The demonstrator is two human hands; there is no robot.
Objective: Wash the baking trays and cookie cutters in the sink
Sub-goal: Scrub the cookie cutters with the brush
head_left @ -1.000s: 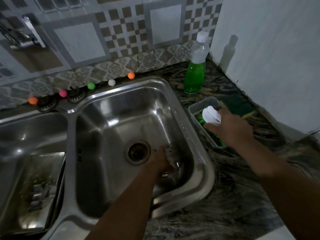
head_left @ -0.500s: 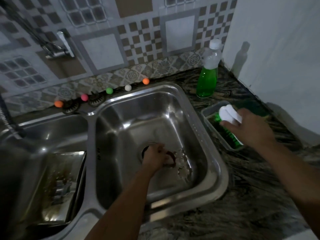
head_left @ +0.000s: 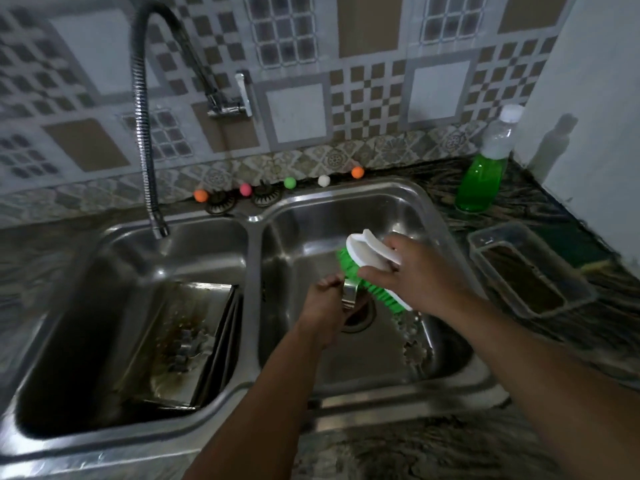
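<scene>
Over the right basin (head_left: pixel 446 237) of a steel double sink, my left hand (head_left: pixel 323 306) holds a small metal cookie cutter (head_left: pixel 349 294) above the drain. My right hand (head_left: pixel 415 271) grips a scrub brush (head_left: pixel 367 252) with a white handle and green bristles, and the bristles touch the cutter. A flower-shaped cookie cutter (head_left: pixel 414 344) lies on the right basin's floor, partly hidden by my right forearm. Dirty baking trays (head_left: pixel 180 341) lean stacked in the left basin (head_left: pixel 86 289).
A flexible metal tap hose (head_left: pixel 143 133) hangs over the left basin. A bottle of green dish soap (head_left: pixel 485 168) stands at the back right. A clear plastic tub (head_left: pixel 530 268) sits on the dark marbled counter, with a green sponge (head_left: pixel 581 244) behind it. Coloured balls (head_left: pixel 290 182) line the sink's back edge.
My right hand lifted the brush out of the plastic tub and brought it left over the right basin. My left hand raised a cookie cutter off the basin floor up to the bristles.
</scene>
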